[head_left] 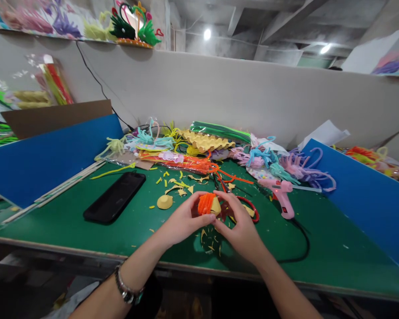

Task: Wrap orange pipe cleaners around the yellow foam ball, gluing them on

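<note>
Between both hands, above the green table, is a small yellow egg-carton cup [216, 206] partly covered with fuzzy orange pipe cleaner [205, 204]. My left hand [188, 218] is closed round its orange side, thumb along the bottom. My right hand [236, 221] grips the yellow side with fingers and thumb. Just behind the right hand lie red-handled scissors [255, 212], partly hidden by it. Another yellow egg-carton cup [165, 202] rests on the table to the left of my hands. Yellow cut scraps [181, 188] are scattered around and below the hands.
A black phone [115, 197] lies at left, a pink glue gun [281, 195] with its cord at right. Along the back are a yellow egg carton [208, 141], bagged orange pipe cleaners [186, 163] and pastel pipe-cleaner figures [259, 157]. Blue boards [53, 155] bound both sides.
</note>
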Demonstrator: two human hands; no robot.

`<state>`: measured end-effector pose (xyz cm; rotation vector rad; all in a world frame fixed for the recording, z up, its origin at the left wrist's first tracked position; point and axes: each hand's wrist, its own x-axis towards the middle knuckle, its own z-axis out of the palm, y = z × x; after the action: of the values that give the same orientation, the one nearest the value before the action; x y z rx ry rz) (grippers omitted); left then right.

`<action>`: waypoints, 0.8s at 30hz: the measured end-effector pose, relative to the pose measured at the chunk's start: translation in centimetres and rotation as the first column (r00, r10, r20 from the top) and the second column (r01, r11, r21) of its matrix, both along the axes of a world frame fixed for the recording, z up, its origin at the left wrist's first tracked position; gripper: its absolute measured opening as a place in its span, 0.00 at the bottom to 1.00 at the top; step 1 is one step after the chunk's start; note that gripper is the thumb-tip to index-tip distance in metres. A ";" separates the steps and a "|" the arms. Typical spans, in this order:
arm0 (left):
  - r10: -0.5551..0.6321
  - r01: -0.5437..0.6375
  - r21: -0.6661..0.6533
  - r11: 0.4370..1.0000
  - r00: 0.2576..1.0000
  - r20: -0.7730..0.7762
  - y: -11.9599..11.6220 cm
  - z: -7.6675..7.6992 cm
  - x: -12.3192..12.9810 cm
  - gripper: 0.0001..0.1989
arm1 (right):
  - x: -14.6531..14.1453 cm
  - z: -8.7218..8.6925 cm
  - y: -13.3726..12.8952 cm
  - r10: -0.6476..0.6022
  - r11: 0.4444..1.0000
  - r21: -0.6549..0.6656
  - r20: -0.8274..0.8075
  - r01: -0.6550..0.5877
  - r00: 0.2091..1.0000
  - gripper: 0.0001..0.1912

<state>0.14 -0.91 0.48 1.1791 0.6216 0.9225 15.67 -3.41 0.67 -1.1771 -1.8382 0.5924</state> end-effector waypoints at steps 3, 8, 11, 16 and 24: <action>0.022 -0.020 0.034 0.999 0.997 -0.074 0.1 0.0 -0.2 0.19 | 0.2 0.1 0.0 0.054 0.990 -0.124 -0.065 -0.061 0.996 0.23; 0.025 -0.020 0.046 0.999 0.993 -0.111 0.0 0.2 -0.3 0.21 | 0.8 0.4 0.1 0.073 0.983 -0.164 -0.054 -0.081 0.996 0.20; 0.068 -0.054 0.102 0.993 0.988 -0.137 0.0 0.2 -0.1 0.22 | 0.9 0.3 0.2 0.051 0.999 -0.009 -0.022 -0.052 0.998 0.16; 0.129 -0.091 0.190 0.978 0.971 -0.200 0.0 0.0 0.1 0.23 | 0.6 0.0 0.2 0.059 0.952 0.296 0.063 -0.076 0.996 0.13; 0.196 -0.068 0.350 0.934 0.918 -0.344 0.2 -0.2 -0.1 0.23 | 1.0 0.1 0.0 0.116 0.955 0.242 0.227 -0.172 0.967 0.18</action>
<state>0.07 -0.71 0.30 1.6569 0.8872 0.9481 16.68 -3.40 0.72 -0.9631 -2.1229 0.3003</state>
